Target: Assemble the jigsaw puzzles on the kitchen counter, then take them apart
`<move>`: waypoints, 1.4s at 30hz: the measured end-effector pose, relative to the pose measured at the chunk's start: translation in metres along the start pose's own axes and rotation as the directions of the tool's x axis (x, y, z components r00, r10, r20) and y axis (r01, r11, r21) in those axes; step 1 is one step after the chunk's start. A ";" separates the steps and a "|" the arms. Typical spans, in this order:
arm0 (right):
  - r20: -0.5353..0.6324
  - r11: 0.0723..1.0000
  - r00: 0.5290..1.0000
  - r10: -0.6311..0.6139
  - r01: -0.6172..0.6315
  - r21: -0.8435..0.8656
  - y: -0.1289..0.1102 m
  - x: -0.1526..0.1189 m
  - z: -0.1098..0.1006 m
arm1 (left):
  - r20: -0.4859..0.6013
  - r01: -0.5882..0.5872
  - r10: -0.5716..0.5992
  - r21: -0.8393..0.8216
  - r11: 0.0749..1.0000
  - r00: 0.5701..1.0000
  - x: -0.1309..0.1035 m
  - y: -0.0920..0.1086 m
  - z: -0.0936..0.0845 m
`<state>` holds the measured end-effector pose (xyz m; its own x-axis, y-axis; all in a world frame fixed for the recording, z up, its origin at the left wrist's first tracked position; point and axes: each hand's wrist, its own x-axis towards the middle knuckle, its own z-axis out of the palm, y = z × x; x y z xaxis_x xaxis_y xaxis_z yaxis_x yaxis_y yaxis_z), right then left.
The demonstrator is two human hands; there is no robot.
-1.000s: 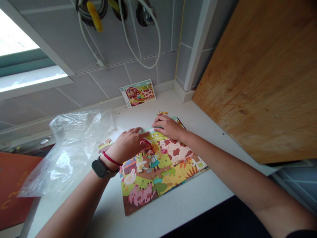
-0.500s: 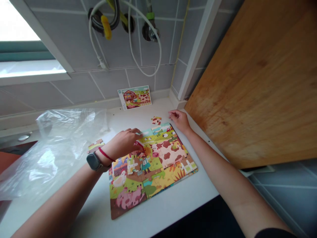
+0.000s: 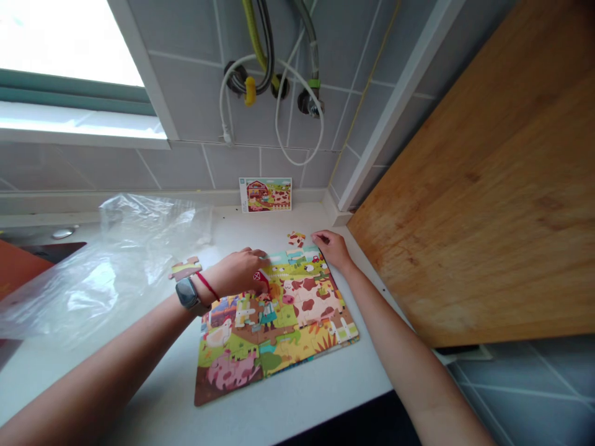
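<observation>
Left hand (image 3: pixel 238 272) hiding corner of puzzle (image 3: pixel 302 306); right hand (image 3: pixel 331 249), curled near loose piece (image 3: pixel 296 239); grips unclear; plastic bag (image 3: pixel 132 272) left; picture card (image 3: pixel 266 195) behind

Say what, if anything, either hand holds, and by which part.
No held thing is visible: the left hand lies over the far left part of the jigsaw puzzle; the right hand is beside a loose brown-patched puzzle piece.

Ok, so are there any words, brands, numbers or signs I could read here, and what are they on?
None can be read with certainty.
Picture card by the wall: faint marks on its white left strip, too small to read.
Watch on the left wrist: nothing legible on its screen.
Puzzle: drawings only, no words I can make out.
</observation>
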<state>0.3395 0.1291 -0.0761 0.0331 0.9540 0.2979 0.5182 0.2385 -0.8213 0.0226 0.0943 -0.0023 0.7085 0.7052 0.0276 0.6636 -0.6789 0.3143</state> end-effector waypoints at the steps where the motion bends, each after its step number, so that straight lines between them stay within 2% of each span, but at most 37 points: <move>1: 0.003 1.000 1.000 0.014 -0.014 0.010 -0.001 0.000 0.000 | 0.028 -0.004 0.004 -0.006 1.000 1.000 0.000 0.001 -0.002; 3: 0.007 0.999 0.999 0.037 -0.037 0.030 -0.003 -0.001 -0.001 | 0.096 -0.019 0.020 -0.013 1.000 0.995 -0.002 0.002 -0.006; 4: 0.007 0.998 0.999 0.044 -0.045 0.038 -0.003 -0.001 -0.001 | 0.091 -0.014 0.016 -0.025 1.000 0.996 -0.003 0.003 -0.008; 7: 0.003 0.998 0.999 0.047 -0.047 0.048 -0.004 0.000 -0.001 | 0.006 0.030 -0.030 -0.038 0.999 1.000 -0.015 0.002 -0.017; 9: 0.004 0.998 0.999 0.039 -0.039 0.044 -0.004 0.000 -0.001 | -0.086 0.105 -0.107 -0.027 0.994 0.991 -0.029 -0.005 -0.023; 11: 0.007 0.999 1.000 0.029 -0.029 0.036 -0.004 0.001 -0.002 | -0.180 0.215 -0.215 -0.019 0.976 0.960 -0.049 -0.018 -0.030; 13: 0.007 0.999 1.000 0.026 -0.026 0.027 -0.002 0.002 -0.002 | -0.262 0.328 -0.321 -0.017 0.944 0.910 -0.074 -0.035 -0.036; 16: 0.001 1.000 1.000 0.026 -0.027 0.005 0.001 0.003 -0.001 | -0.365 0.446 -0.423 -0.023 0.895 0.829 -0.113 -0.058 -0.039; 17: 0.002 1.000 1.000 0.024 -0.024 -0.002 0.002 0.004 -0.001 | -0.381 0.465 -0.438 -0.025 0.885 0.814 -0.124 -0.063 -0.037; 20: -0.004 1.000 1.000 0.024 -0.024 -0.020 0.005 0.005 0.000 | -0.364 0.449 -0.422 -0.012 0.894 0.831 -0.145 -0.072 -0.027; 23: -0.001 0.999 1.000 0.010 -0.010 -0.030 0.004 0.005 -0.001 | -0.311 0.437 -0.409 0.026 0.899 0.858 -0.149 -0.076 -0.013; 25: -0.006 0.999 1.000 0.005 -0.005 -0.034 0.003 0.004 -0.002 | -0.306 0.448 -0.420 0.026 0.894 0.855 -0.148 -0.079 -0.006; 29: -0.015 0.999 1.000 0.017 -0.017 -0.045 0.001 0.004 -0.001 | -0.362 0.427 -0.403 -0.016 0.904 0.840 -0.144 -0.085 0.001; 33: -0.010 0.998 1.000 0.025 -0.026 -0.056 0.002 0.005 0.000 | -0.381 0.410 -0.406 -0.075 0.909 0.831 -0.142 -0.085 -0.001; 38: -0.002 0.998 1.000 0.029 -0.029 -0.056 0.003 0.006 0.001 | -0.470 0.359 -0.377 -0.132 0.924 0.798 -0.139 -0.075 -0.007; 42: -0.006 0.997 1.000 0.025 -0.025 -0.070 0.004 0.005 0.002 | -0.469 0.350 -0.450 -0.289 0.891 0.760 -0.135 -0.067 -0.009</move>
<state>0.3402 0.1357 -0.0792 0.0512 0.9586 0.2803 0.5758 0.2009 -0.7925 -0.1200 0.0464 -0.0191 0.1267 0.9373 0.3247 0.7699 -0.2993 0.5636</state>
